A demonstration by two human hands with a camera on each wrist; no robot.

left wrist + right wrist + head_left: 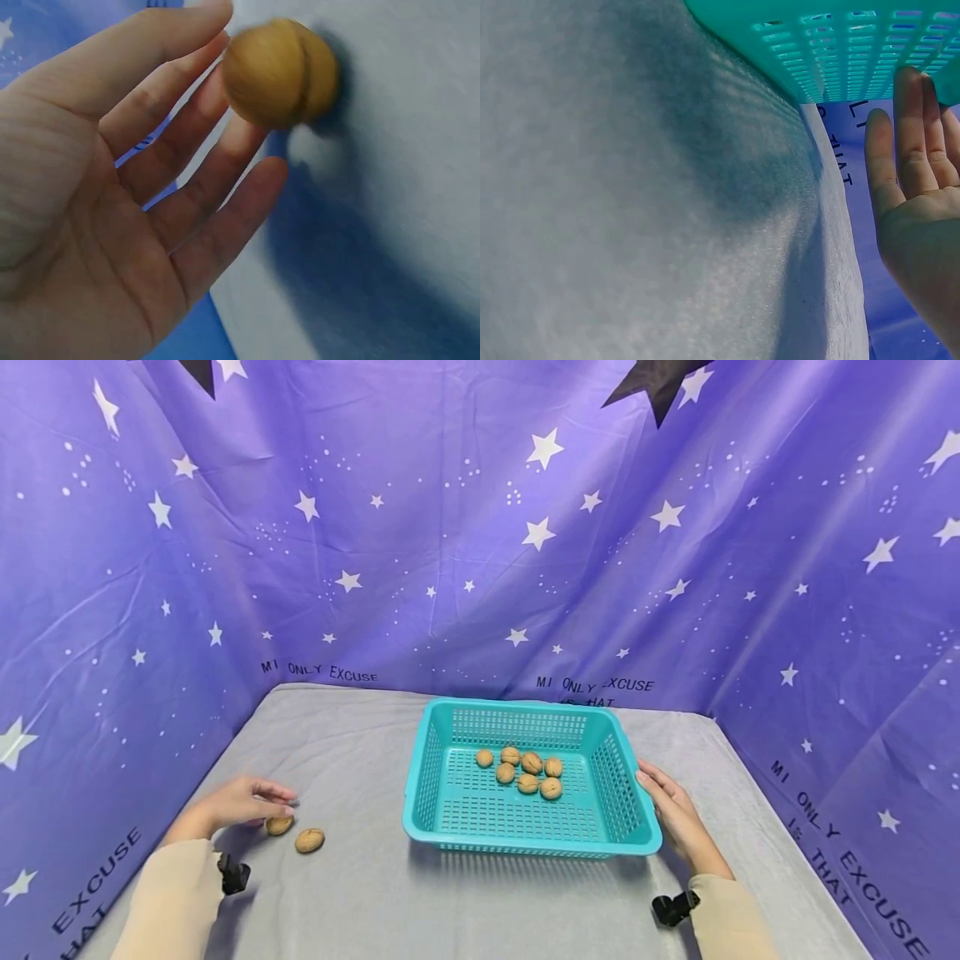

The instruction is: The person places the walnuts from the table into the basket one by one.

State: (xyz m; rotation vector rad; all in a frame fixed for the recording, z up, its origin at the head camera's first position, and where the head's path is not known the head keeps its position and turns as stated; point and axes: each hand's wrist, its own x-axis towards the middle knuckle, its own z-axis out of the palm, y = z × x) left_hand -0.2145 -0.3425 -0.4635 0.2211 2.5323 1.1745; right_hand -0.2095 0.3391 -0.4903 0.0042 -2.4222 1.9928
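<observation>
On the left of the table, my left hand point(243, 802) reaches over a walnut point(280, 825), its fingers loosely bent around it. The left wrist view has this walnut point(281, 73) at the fingertips, against the cloth, with the thumb apart from the other fingers. A second walnut point(309, 840) lies just to the right. My right hand point(678, 814) touches the right side of a turquoise plastic basket point(532, 845). From the right wrist, its fingers point(911, 135) look straight against the basket's outer wall. Several walnuts point(528, 783) sit grouped inside the basket.
A grey cloth point(352, 902) covers the table. Purple star-printed curtains point(450, 527) stand close behind it and along both sides. The basket's back rim is near the table's far edge.
</observation>
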